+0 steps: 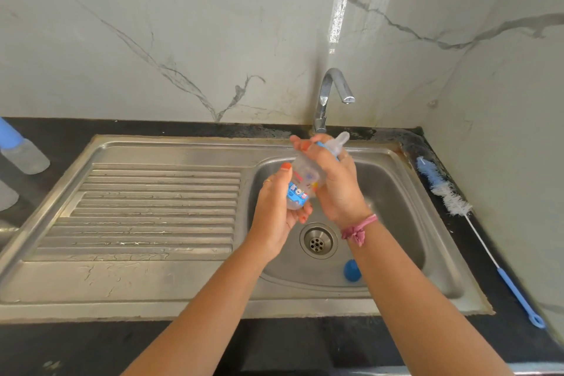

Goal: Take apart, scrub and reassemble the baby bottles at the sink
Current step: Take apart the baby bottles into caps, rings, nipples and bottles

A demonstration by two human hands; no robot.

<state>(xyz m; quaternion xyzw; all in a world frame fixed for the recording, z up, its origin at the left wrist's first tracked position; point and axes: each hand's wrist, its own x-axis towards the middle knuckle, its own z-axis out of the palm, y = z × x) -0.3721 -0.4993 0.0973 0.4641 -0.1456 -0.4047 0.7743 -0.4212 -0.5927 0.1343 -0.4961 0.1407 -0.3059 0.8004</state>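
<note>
Over the sink basin (393, 192) I hold a clear baby bottle (302, 183) with a blue printed label, tilted with its teat (341, 140) pointing up and away. My left hand (274, 210) grips the bottle's lower body from below. My right hand (332, 180) wraps around its upper part and the blue collar ring under the teat. A blue cap (352, 270) lies in the basin near the drain (317, 241), partly hidden by my right forearm.
A chrome tap (331, 94) stands behind the basin, no water running. A blue-handled bottle brush (476, 232) lies on the dark counter at right. Ribbed drainboard (152, 207) at left. Another bottle with a blue top (21, 149) lies at the far left edge.
</note>
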